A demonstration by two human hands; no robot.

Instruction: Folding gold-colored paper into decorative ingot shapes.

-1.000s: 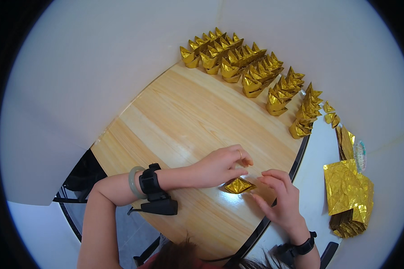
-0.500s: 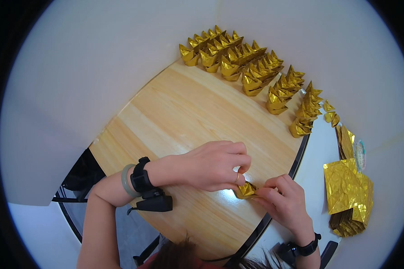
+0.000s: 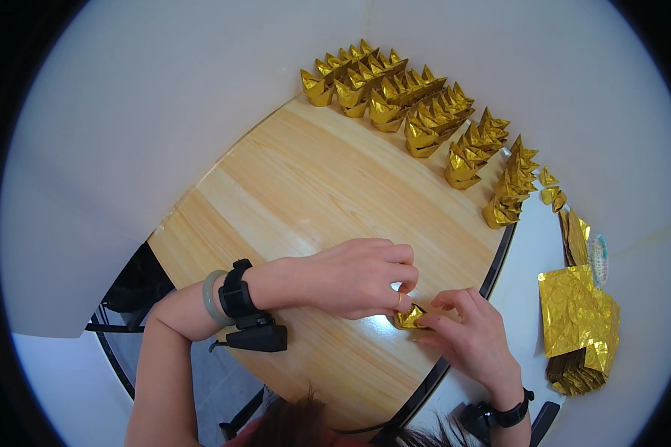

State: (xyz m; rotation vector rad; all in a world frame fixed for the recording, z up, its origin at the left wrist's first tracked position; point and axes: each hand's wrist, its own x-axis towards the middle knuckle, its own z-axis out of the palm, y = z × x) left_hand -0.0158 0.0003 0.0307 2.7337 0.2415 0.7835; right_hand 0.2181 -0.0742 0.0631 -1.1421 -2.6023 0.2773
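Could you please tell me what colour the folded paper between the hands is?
The folded paper is shiny gold, best seen in the head view.

Gold foil piece (image 3: 408, 319), tan wood-grained tabletop (image 3: 291, 194)

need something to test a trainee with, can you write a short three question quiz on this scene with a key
1. True or false: the pale green bangle is on the right arm.
2. Where do the gold foil sheets lie? A: left of the bangle; B: right of the right hand.
3. What folded thing lies between the left hand and the right hand?

Key: 1. False; 2. B; 3. A gold foil ingot.
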